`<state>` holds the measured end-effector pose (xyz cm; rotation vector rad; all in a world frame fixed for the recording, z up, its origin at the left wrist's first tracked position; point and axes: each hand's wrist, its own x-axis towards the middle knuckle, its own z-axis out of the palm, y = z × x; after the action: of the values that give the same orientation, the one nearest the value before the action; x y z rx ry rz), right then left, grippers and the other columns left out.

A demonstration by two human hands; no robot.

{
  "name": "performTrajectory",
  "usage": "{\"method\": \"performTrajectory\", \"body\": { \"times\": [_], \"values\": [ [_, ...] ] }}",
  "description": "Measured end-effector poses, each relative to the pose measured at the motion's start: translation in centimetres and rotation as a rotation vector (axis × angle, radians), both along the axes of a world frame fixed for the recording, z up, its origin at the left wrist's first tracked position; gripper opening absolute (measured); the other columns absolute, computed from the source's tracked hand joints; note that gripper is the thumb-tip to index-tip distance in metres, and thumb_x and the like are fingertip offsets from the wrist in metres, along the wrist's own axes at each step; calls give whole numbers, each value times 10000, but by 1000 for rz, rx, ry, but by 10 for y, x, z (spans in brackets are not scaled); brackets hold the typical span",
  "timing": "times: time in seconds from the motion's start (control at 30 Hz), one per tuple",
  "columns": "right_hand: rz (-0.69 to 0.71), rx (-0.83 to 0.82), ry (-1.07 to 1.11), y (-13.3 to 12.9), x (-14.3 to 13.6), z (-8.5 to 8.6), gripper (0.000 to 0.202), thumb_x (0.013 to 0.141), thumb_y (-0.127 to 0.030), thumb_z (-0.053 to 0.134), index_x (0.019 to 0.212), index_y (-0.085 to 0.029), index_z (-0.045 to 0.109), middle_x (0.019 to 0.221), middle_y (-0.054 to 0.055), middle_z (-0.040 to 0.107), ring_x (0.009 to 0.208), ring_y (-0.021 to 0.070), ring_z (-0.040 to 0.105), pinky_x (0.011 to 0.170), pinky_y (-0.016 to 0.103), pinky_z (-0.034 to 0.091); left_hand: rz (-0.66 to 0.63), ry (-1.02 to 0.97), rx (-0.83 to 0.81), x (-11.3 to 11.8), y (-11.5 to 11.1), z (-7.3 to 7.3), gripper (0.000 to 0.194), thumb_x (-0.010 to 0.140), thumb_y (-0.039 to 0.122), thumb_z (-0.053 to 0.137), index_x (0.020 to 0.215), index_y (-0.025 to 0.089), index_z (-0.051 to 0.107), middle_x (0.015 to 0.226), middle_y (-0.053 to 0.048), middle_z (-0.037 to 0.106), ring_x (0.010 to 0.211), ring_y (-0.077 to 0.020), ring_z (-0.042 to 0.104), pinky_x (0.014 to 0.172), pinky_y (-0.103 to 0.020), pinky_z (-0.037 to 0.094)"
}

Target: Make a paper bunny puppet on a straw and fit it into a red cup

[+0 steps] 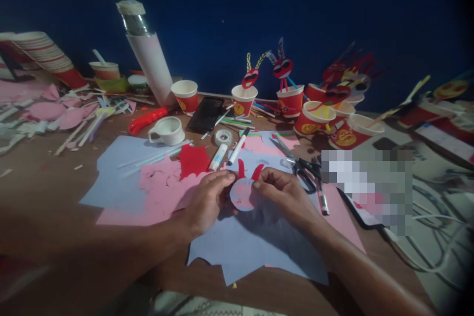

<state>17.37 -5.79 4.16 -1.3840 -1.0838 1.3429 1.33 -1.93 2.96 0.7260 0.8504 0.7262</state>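
Note:
Between my two hands is a round pale-blue paper cutout (242, 202) with pink patches on its face and two red paper ears (256, 171) standing up from its top. My left hand (209, 197) pinches its left edge, the thumb near the left ear. On the other side, my right hand (283, 192) grips the right edge by the base of the right ear. Below them lies a large blue paper sheet (259, 252) with a jagged cut edge. A glue stick (218, 157) and a white marker (238, 147) lie just beyond my hands.
Black-handled scissors (305, 177) lie to the right, beside a phone (365, 215). Pink paper (170, 182) and a red scrap (193, 160) are left. Behind stand a mug (167, 131), a tape roll (223, 137), a flask (150, 59) and paper cups (291, 101) holding straw figures.

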Motion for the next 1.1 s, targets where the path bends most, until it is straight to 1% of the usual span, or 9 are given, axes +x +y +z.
{"method": "performTrajectory", "body": {
  "times": [0.1,0.2,0.27,0.43,0.57,0.73,0.87,1.0,1.1],
  "values": [
    [-19,-1,23,1,1,0,210,726,-322,629,624,-186,505,570,-36,495,503,85,440,440,200,329,17,4,-2,0,1,1,175,706,343,586,763,180,554,600,30,514,510,-128,507,363,-214,420],
    [-25,12,34,2,3,0,213,721,-302,635,611,-182,498,561,-42,501,514,87,462,480,209,347,8,12,9,-1,1,2,196,726,344,568,820,172,553,640,19,544,519,-125,520,386,-214,416],
    [-22,17,42,3,3,0,210,720,-297,639,612,-182,501,561,-41,515,520,92,479,502,218,358,-11,3,29,-2,1,1,188,736,340,587,812,171,553,629,27,541,509,-113,509,396,-207,416],
    [-28,4,61,3,2,2,230,706,-323,651,605,-187,496,553,-43,517,502,97,474,480,221,337,-68,39,63,-3,1,2,190,738,337,629,776,168,553,608,31,553,506,-95,516,438,-194,425],
    [-30,8,70,3,1,2,229,708,-310,654,607,-180,495,548,-51,504,511,88,471,504,219,344,-66,92,43,-3,1,3,206,708,330,651,763,177,525,591,41,540,497,-93,524,436,-185,415],
    [-26,29,75,4,1,-3,251,700,-340,656,598,-175,495,539,-47,514,517,97,487,530,232,359,-83,113,58,-2,1,2,195,693,311,644,716,181,501,563,57,494,478,-81,493,418,-174,394],
    [-28,5,51,5,1,-4,255,693,-351,653,596,-174,498,539,-37,525,520,104,486,536,240,350,-78,131,65,-3,2,0,187,694,308,632,711,181,496,576,51,503,482,-79,489,427,-177,393],
    [-24,11,72,5,1,-3,263,683,-365,660,594,-177,500,535,-42,509,516,106,481,536,243,348,-82,130,80,-3,2,0,180,702,312,622,727,181,501,600,39,529,493,-83,494,440,-187,400],
    [-11,22,79,5,1,-4,262,685,-363,656,593,-177,496,532,-37,513,514,107,473,534,244,341,-58,138,70,-2,1,1,188,688,315,632,725,184,502,584,48,512,483,-83,487,429,-187,393]
  ]
}}
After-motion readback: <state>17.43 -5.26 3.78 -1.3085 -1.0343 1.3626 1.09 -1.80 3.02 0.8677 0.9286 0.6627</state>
